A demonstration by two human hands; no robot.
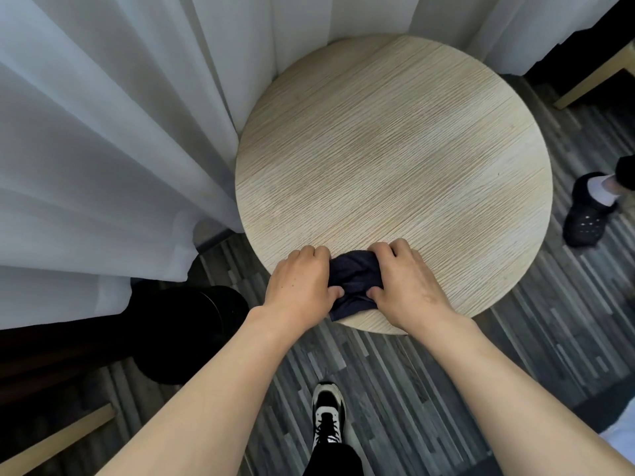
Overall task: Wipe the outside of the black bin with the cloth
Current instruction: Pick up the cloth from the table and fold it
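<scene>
A dark navy cloth (354, 281) lies bunched on the near edge of a round light-wood table (395, 149). My left hand (299, 281) grips its left side and my right hand (405, 280) grips its right side, fingers curled into the fabric. One corner of the cloth hangs over the table's rim. The black bin (178, 334) stands on the floor at lower left, beside the table and below my left forearm. Its shape is hard to make out in the shadow.
White curtains (103, 149) hang at the left and behind the table. Another person's black shoe (587, 214) is on the floor at the right. My own sneaker (328, 417) stands on the grey striped floor. A wooden furniture leg (598, 80) shows at top right.
</scene>
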